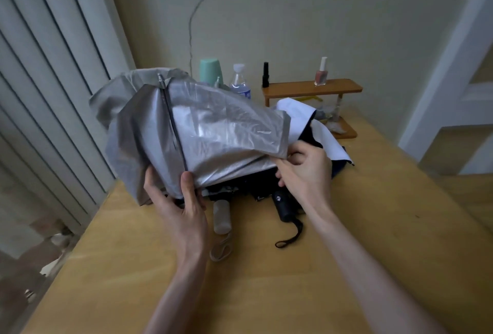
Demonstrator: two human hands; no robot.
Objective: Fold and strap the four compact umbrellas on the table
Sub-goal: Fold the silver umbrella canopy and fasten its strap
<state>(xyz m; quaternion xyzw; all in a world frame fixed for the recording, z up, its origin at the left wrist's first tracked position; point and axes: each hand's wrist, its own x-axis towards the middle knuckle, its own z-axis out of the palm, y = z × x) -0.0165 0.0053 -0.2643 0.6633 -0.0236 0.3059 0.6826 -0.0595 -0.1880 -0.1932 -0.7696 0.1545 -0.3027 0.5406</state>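
- The left hand [176, 200] is gripping the silver umbrella [202, 130] by its gathered end, holding it above the desk's [266, 293] left edge.
- The right hand [304, 170] is pinching the canopy hem.
- A black umbrella [284, 205] is lying beneath; bare wood is showing toward the near edge.

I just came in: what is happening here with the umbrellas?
A person is folding a silver umbrella above the wooden table. The left hand grips its lower end, and the right hand pinches the canopy edge. It is not strapped yet. A black umbrella lies underneath, a white one behind.
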